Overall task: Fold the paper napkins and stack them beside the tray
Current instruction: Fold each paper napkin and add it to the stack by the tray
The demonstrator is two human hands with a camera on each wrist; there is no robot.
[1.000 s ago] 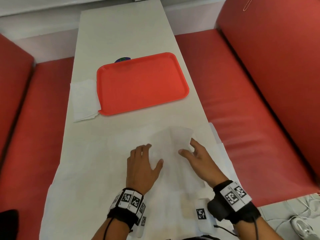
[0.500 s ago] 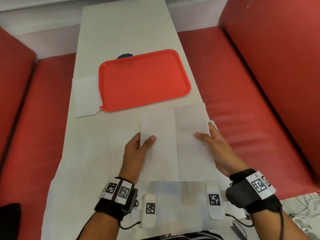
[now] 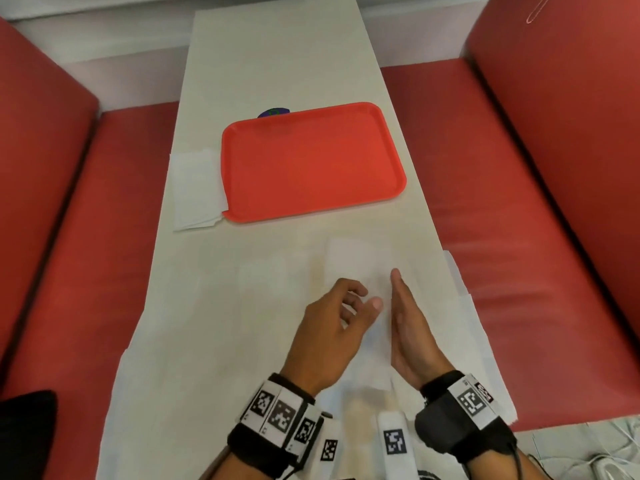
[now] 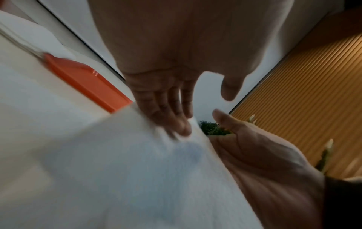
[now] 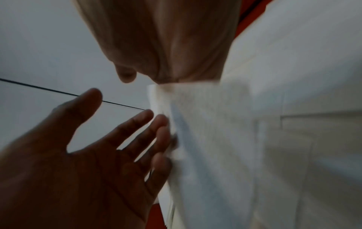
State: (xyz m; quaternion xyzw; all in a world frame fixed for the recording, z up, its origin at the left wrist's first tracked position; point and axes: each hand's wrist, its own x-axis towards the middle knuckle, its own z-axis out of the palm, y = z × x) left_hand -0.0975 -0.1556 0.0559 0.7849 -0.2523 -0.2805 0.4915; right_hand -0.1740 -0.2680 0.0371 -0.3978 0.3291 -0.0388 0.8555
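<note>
A white paper napkin [image 3: 360,261] stands folded up between my two hands near the table's front; it is blurred. My left hand [image 3: 360,299] touches its left face with nearly straight fingers [image 4: 176,124], thumb apart. My right hand [image 3: 398,296] stands on edge, flat against the napkin's right face [image 5: 205,131], its fingers hidden behind the paper in the right wrist view. The orange tray [image 3: 311,161] lies empty at mid-table. A stack of folded napkins [image 3: 197,188] lies against the tray's left side.
The narrow white table [image 3: 277,46] runs away from me between red benches [image 3: 519,237]. Large white paper sheets [image 3: 207,341] cover the table's near end. A dark round thing [image 3: 273,112] peeks out behind the tray. A black object [image 3: 24,427] sits at lower left.
Half a second ago the napkin was spread flat, held at both side edges. Both hands have since swung together, bringing its halves up between them.
</note>
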